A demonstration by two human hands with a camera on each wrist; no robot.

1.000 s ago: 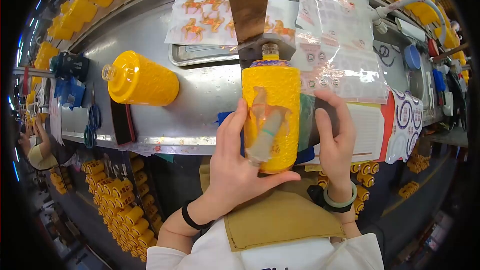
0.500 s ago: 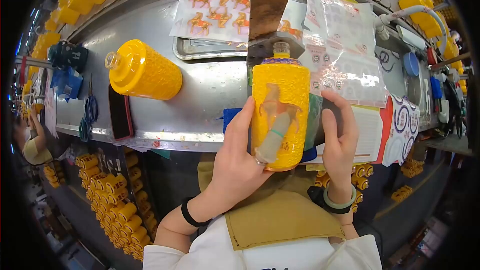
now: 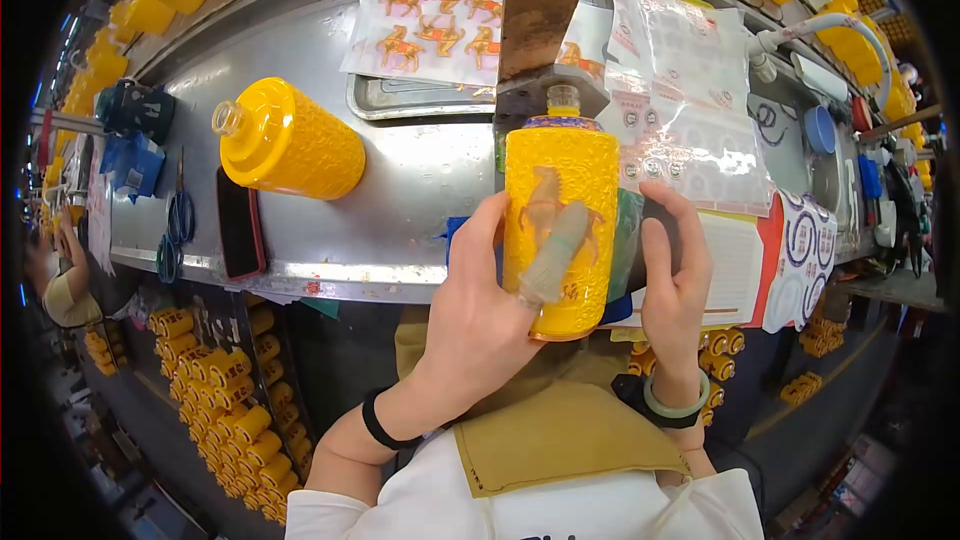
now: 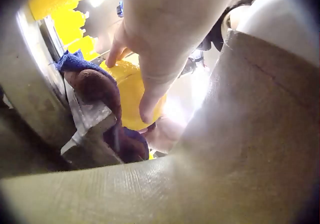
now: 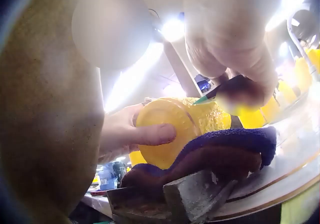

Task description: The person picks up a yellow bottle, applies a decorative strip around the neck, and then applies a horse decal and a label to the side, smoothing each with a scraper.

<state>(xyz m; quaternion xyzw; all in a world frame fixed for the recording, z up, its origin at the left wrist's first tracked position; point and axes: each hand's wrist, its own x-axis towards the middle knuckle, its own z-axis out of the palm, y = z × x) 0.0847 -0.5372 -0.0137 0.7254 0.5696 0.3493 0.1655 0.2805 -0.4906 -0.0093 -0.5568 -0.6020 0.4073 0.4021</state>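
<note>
A textured yellow bottle (image 3: 570, 160) with a clear neck lies on a blue cloth (image 5: 235, 139) over a padded rest, its neck by a wooden post. My left hand (image 3: 480, 300) grips its left side and lower end; the thumb presses on the base (image 5: 162, 111). One finger, in a pale cover with a green band, lies over the horse picture (image 3: 545, 200) on the bottle. Beside the bottle's right side my right hand (image 3: 678, 280) pinches a dark piece with a green edge (image 5: 202, 99), whose tip meets the bottle in the right wrist view.
Another yellow bottle (image 3: 300, 145) lies to the left, near a dark red-edged case (image 3: 240, 225) and scissors (image 3: 180, 215). Horse decal sheets (image 3: 425, 25) rest on a metal tray behind. Plastic-covered sheets (image 3: 690, 90) lie at right. Rows of yellow bottles stand beyond and below.
The head view has shifted, so the bottle appears further right. My left thumb has gone from sight below the bottle. The covered finger moved down, then back up over the horse picture.
</note>
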